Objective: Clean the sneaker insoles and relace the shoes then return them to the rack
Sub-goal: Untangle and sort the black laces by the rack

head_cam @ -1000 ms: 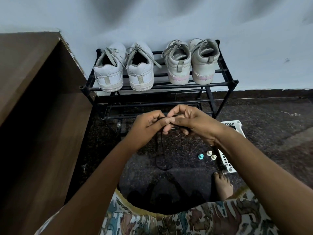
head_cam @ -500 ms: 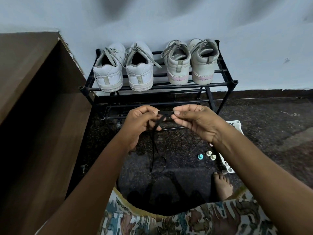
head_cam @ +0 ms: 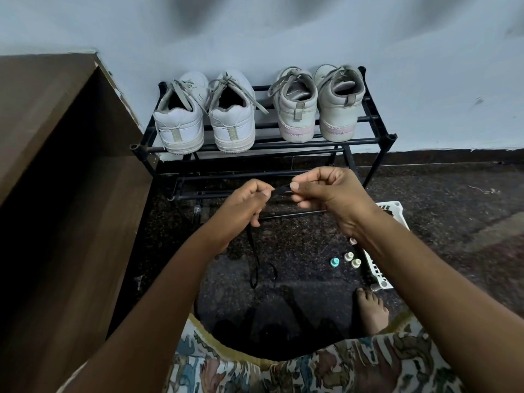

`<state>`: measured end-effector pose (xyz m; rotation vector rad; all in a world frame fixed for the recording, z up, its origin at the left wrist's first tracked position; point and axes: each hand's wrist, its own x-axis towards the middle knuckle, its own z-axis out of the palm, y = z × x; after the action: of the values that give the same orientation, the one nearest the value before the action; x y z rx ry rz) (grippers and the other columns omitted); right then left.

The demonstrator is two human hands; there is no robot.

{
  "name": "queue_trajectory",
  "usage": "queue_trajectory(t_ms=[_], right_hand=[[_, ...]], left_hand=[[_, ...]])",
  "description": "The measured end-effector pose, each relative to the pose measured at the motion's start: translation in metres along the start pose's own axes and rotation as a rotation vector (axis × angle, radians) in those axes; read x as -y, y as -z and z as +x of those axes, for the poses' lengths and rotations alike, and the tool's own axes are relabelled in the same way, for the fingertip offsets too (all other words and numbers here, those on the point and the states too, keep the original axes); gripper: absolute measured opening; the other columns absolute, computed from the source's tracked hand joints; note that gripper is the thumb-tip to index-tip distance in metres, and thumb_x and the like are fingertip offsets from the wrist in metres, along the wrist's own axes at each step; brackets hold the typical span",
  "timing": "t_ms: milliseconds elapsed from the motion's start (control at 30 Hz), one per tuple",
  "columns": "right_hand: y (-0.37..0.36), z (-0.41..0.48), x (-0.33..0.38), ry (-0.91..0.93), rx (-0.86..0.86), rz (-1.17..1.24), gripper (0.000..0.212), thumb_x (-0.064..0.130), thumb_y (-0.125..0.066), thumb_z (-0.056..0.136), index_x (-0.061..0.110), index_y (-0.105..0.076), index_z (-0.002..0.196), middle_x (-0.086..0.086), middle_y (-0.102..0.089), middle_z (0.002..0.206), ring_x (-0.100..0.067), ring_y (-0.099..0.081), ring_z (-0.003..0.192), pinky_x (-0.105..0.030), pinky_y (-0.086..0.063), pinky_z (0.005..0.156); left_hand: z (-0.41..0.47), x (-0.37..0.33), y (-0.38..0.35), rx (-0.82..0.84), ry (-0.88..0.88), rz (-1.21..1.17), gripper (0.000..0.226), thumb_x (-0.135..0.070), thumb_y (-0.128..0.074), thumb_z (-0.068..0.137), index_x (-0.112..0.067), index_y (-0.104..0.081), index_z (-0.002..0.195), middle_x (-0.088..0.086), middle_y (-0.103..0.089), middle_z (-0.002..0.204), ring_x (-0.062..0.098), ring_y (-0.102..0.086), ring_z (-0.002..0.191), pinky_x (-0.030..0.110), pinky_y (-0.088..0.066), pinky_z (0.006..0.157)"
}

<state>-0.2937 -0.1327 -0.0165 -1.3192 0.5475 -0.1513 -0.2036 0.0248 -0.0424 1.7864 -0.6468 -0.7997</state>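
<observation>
A black shoelace (head_cam: 281,189) is stretched between my two hands in front of the black metal rack (head_cam: 365,141). My left hand (head_cam: 243,204) pinches it on the left and its tail (head_cam: 253,262) hangs down to a loop above the dark floor. My right hand (head_cam: 330,191) pinches the other end between thumb and forefinger. On the rack's top shelf stand a white pair of sneakers (head_cam: 205,114) at the left and a grey-white pair with pink trim (head_cam: 316,104) at the right, heels toward me. A dark shape, barely visible, lies on the floor near my lap.
A brown wooden cabinet (head_cam: 65,171) fills the left side. A white plastic basket (head_cam: 388,211) sits on the floor at the right, with three small caps (head_cam: 347,259) beside it. My bare foot (head_cam: 373,310) rests near the basket. The wall stands behind the rack.
My hands have drawn apart from touching, pulling a short length of the lace taut between them. The hanging loop of lace has risen a little.
</observation>
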Motion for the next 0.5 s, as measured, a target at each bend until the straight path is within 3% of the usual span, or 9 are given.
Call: queue_trajectory(t_ms=[67, 167, 233, 333, 500], right_hand=[[0.0, 0.0, -0.001, 0.034, -0.003, -0.074, 0.006, -0.003, -0.069, 0.079, 0.002, -0.066, 0.079, -0.003, -0.066, 0.057, -0.007, -0.062, 0.05, -0.015, -0.053, 0.05], [0.001, 0.001, 0.0, 0.062, -0.019, -0.107, 0.006, -0.004, -0.067, 0.081, 0.0, -0.064, 0.078, -0.003, -0.065, 0.055, -0.006, -0.061, 0.048, -0.015, -0.052, 0.05], [0.005, 0.003, 0.002, 0.068, -0.067, -0.076, 0.009, -0.006, -0.065, 0.082, 0.0, -0.062, 0.077, -0.006, -0.063, 0.058, -0.007, -0.062, 0.05, -0.015, -0.053, 0.051], [0.016, 0.005, 0.008, 0.021, -0.125, 0.013, 0.012, -0.008, -0.059, 0.086, -0.001, -0.058, 0.075, -0.013, -0.059, 0.067, -0.01, -0.063, 0.052, -0.018, -0.056, 0.054], [0.028, 0.008, 0.01, -0.078, -0.094, 0.149, 0.018, -0.013, -0.055, 0.084, -0.001, -0.056, 0.07, -0.011, -0.06, 0.064, -0.013, -0.066, 0.055, -0.021, -0.058, 0.059]], left_hand=[[-0.001, 0.002, -0.001, 0.023, -0.03, 0.12, 0.023, -0.025, -0.039, 0.101, -0.018, -0.061, 0.1, -0.014, -0.058, 0.073, 0.003, -0.039, 0.053, 0.022, -0.039, 0.062], [-0.004, 0.001, 0.0, 0.035, -0.057, 0.194, 0.027, -0.025, -0.04, 0.101, -0.011, -0.063, 0.097, -0.014, -0.044, 0.052, 0.001, -0.037, 0.05, 0.02, -0.034, 0.056], [-0.005, -0.001, 0.004, 0.015, -0.063, 0.202, 0.027, -0.022, -0.039, 0.101, -0.008, -0.062, 0.095, -0.019, -0.048, 0.049, -0.005, -0.043, 0.049, 0.011, -0.033, 0.055], [-0.006, -0.004, 0.01, -0.027, -0.057, 0.2, 0.031, -0.02, -0.035, 0.102, -0.003, -0.061, 0.099, -0.032, -0.05, 0.048, -0.016, -0.046, 0.052, 0.007, -0.035, 0.056], [-0.005, 0.0, 0.019, -0.054, -0.066, 0.208, 0.024, -0.019, -0.042, 0.1, -0.006, -0.062, 0.097, -0.029, -0.053, 0.052, -0.014, -0.047, 0.054, 0.008, -0.035, 0.056]])
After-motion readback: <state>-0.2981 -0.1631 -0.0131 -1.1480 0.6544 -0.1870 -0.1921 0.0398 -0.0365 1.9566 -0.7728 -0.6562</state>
